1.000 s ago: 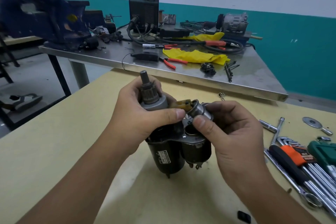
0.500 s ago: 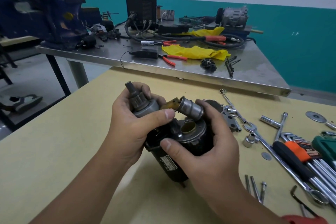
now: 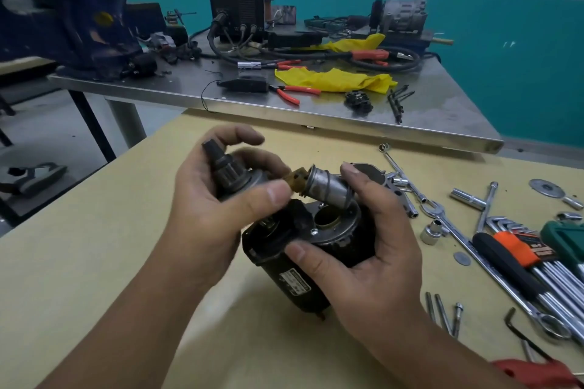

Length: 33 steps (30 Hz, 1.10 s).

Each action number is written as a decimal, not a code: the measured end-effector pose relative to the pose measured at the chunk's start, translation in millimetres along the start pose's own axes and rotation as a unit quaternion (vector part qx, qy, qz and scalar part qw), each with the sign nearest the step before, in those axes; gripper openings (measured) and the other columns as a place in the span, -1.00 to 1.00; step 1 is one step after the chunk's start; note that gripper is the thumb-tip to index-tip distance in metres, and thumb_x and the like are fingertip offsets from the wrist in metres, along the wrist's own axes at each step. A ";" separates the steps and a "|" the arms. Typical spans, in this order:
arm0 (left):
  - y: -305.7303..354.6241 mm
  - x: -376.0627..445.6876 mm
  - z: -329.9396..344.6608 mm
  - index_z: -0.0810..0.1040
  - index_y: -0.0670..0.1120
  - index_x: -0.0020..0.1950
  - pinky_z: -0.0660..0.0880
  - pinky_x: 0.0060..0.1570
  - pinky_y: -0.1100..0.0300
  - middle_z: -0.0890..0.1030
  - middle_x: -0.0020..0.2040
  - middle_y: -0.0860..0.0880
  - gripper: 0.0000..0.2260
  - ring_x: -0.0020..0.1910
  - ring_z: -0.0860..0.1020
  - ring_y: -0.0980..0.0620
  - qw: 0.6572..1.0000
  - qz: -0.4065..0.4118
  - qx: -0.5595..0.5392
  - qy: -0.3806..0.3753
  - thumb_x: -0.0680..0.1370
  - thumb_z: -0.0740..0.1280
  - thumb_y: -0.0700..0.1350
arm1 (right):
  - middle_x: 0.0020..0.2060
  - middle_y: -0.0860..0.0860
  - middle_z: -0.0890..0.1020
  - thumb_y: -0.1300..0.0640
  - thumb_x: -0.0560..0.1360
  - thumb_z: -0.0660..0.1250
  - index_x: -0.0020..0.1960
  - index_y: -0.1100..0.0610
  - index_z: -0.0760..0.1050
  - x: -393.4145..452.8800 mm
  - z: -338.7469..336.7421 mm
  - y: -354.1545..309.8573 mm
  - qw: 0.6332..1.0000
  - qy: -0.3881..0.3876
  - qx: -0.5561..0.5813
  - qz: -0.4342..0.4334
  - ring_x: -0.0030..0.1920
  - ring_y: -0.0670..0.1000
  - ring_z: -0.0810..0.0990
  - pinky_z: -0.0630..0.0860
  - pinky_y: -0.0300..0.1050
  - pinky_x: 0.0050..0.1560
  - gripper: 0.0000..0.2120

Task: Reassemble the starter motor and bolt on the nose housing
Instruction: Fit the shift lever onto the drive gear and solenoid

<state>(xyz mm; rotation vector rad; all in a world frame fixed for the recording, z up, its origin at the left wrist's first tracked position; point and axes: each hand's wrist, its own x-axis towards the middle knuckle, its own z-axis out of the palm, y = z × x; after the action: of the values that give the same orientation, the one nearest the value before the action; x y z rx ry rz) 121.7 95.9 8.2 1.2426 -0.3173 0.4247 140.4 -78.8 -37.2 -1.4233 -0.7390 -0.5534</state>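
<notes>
The left hand [image 3: 218,211] gripped the pinion gear [image 3: 227,167], its thumb pressed just below the yellow-tipped plunger [image 3: 325,188]. The right hand [image 3: 376,249] wrapped the starter motor [image 3: 303,249], held tilted above the wooden table [image 3: 79,262]; its thumb lay across the black casing while a fingertip rested beside the plunger.

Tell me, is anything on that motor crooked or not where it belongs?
Yes. The silver plunger sits tilted above its round hole in the starter motor, not inside it. The left hand holds the pinion end, and the right hand grips the body.
</notes>
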 end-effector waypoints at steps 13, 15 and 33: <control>50.9 36.8 24.7 0.64 0.03 0.28 0.60 -0.04 -0.02 0.71 0.03 0.12 -0.66 0.03 0.67 0.07 0.773 0.108 0.550 -0.297 0.55 0.42 0.13 | 0.13 -0.10 0.61 0.03 0.35 0.64 0.37 -0.16 0.42 6.1 2.2 3.4 0.998 -0.035 -0.041 -0.014 0.18 0.02 0.64 0.52 -0.23 0.15 -0.33; 47.3 37.4 26.5 0.64 0.01 0.28 0.58 -0.09 0.00 0.70 -0.03 0.10 -0.68 -0.02 0.66 0.07 0.785 0.107 0.534 -0.296 0.56 0.42 0.06 | 0.13 -0.16 0.60 0.00 0.34 0.64 0.39 -0.22 0.35 5.2 3.6 2.7 0.999 -0.031 -0.034 0.000 0.18 -0.03 0.65 0.53 -0.30 0.12 -0.26; 53.6 60.0 22.6 0.70 -0.01 0.02 0.59 -0.22 0.16 0.66 -0.18 0.15 -0.87 -0.18 0.65 0.12 0.770 0.076 0.522 -0.360 0.48 0.46 -0.09 | -0.14 -0.18 0.55 -0.01 0.24 0.64 -0.04 -0.15 0.23 3.1 8.6 2.3 0.998 -0.020 0.001 0.066 -0.22 -0.02 0.56 0.58 0.03 -0.26 -0.40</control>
<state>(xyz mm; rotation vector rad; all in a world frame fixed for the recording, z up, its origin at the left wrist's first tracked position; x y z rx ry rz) 148.9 96.6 87.2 2.4978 -0.9217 0.2209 143.0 -69.8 -36.5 -1.4736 -0.6716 -0.4239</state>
